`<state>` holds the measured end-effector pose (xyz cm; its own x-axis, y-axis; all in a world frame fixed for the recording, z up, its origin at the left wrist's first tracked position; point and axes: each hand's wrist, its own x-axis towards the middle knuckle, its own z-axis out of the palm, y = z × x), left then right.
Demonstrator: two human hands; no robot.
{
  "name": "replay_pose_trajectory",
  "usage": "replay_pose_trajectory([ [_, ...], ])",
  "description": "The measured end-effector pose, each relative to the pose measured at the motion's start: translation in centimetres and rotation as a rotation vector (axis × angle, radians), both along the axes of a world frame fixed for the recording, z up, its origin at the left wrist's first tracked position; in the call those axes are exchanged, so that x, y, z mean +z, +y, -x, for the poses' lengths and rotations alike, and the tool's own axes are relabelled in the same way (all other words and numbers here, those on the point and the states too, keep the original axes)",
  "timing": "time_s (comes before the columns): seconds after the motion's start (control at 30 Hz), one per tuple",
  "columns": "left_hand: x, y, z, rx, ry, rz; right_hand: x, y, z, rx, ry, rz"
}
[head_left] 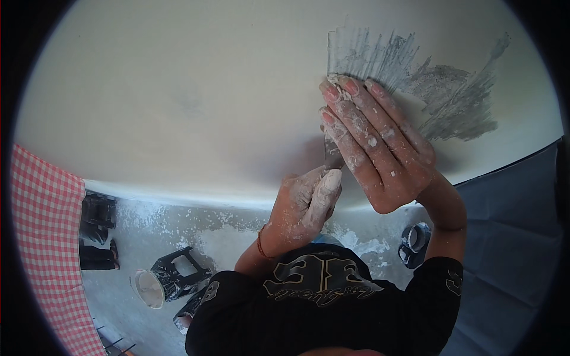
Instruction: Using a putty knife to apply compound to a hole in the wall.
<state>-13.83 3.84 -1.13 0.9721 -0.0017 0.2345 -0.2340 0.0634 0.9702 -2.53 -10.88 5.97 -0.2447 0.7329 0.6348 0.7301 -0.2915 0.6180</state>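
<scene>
My left hand, whitened with plaster on the thumb, is closed around the lower end of a flat metal scraper. The scraper's blade lies against a cream-white wall. Across the blade my right hand lies flat, its fingers straight, close together and pointing up to the left. They cover most of the blade, and white paste speckles them. Above the fingertips a grey streaked patch marks the wall. Another darker smeared patch spreads to the right of the hand.
A floor spattered white runs below the wall. At the lower left stand a black stool and a white-rimmed bucket. Another bucket is at the right. A red checked cloth hangs left, a dark sheet right. Someone's feet show left.
</scene>
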Motion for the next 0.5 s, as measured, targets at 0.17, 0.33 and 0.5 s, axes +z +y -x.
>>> replay_pose_trajectory([
  [0.17, 1.0, 0.5, -1.3, 0.005, -0.068, -0.028, 1.7, 0.6, -0.3, 0.033, 0.006, -0.062],
  [0.33, 1.2, -0.1, -0.8, 0.046, -0.072, -0.019, 1.6, -0.1, -0.2, 0.035, -0.001, -0.060],
  [0.5, -0.1, -0.8, 0.3, -0.004, -0.039, -0.079, 0.4, -1.5, 0.7, -0.024, -0.027, -0.016],
])
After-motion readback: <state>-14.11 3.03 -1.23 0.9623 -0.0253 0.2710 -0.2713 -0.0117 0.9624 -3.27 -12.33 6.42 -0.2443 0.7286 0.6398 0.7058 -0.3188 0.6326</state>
